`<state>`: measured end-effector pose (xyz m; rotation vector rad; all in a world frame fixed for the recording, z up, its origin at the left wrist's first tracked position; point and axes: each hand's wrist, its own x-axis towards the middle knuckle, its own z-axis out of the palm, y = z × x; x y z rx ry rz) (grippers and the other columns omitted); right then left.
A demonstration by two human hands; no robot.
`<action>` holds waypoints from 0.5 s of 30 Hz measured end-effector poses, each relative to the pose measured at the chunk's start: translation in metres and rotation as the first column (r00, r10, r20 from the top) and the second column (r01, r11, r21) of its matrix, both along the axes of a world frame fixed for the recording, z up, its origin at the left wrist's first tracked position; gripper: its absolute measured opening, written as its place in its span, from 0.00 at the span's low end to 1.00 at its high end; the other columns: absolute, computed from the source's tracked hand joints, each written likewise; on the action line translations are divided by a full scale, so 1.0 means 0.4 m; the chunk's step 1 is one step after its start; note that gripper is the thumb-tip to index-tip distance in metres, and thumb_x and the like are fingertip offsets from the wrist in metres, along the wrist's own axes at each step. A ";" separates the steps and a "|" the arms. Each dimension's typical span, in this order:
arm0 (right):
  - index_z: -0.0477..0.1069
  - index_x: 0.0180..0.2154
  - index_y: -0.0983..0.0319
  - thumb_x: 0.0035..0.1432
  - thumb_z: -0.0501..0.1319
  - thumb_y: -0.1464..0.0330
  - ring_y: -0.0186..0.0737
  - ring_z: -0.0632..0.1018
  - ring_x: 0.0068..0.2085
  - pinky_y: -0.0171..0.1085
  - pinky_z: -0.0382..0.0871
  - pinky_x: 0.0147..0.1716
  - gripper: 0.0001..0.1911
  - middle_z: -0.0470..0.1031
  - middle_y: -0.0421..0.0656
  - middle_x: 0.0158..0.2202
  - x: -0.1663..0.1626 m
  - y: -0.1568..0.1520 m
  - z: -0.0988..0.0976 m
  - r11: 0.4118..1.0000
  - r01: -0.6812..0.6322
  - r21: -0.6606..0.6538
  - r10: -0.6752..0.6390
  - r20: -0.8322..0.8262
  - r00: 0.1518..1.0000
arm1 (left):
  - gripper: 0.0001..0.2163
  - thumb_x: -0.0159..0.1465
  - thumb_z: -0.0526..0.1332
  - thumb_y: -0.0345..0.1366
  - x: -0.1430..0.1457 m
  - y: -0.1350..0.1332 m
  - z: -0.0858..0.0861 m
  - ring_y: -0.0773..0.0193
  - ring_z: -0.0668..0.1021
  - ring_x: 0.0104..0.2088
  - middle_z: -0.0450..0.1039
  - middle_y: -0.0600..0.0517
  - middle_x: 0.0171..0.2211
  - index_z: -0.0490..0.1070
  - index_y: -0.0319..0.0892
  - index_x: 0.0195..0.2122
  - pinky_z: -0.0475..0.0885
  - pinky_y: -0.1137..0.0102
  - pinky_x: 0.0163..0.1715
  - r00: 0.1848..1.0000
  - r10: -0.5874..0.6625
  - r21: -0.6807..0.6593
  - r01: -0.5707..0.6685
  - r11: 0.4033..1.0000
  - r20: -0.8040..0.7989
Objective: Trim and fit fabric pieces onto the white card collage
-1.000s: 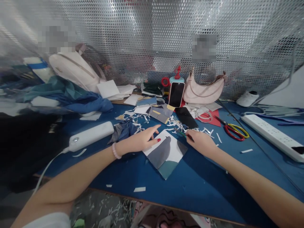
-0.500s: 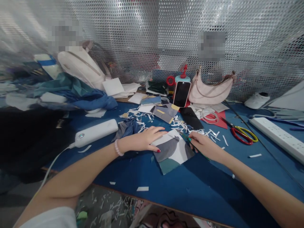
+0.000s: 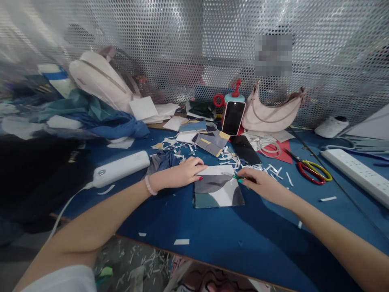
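Observation:
A small square fabric piece [image 3: 223, 192] patterned in white, grey and teal lies flat near the middle of the blue table. My left hand [image 3: 188, 172], with a pink bead bracelet at the wrist, holds its upper left corner, fingers drawn together and thumb on top. At the right edge, my right hand [image 3: 253, 182] is closed around small green-handled snips [image 3: 234, 177]. Their pale pointed tip lies over the upper part of the fabric. Most of the handle is hidden in my fingers.
Cut white strips [image 3: 231, 156] litter the table behind the fabric. A phone [image 3: 233, 117] leans upright before a pink handbag [image 3: 272, 111]. Red-and-yellow scissors [image 3: 313, 170] and a power strip [image 3: 358, 172] lie right; a white corded device [image 3: 121, 168] lies left.
The fabric piece has turned so its lower edge now runs nearly level. My left fingers have drawn in from being spread. The snips' tip has swung over the fabric.

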<state>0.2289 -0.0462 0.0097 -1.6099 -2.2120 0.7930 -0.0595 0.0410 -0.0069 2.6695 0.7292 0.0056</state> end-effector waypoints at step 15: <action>0.72 0.41 0.62 0.69 0.52 0.73 0.39 0.79 0.28 0.34 0.62 0.26 0.10 0.81 0.45 0.33 0.021 -0.002 -0.015 0.773 -0.460 0.436 0.242 0.468 0.850 | 0.25 0.75 0.50 0.46 0.022 -0.024 0.007 0.47 0.56 0.70 0.52 0.41 0.72 0.54 0.43 0.71 0.57 0.53 0.65 0.961 -0.272 0.050 0.274 0.960 -0.045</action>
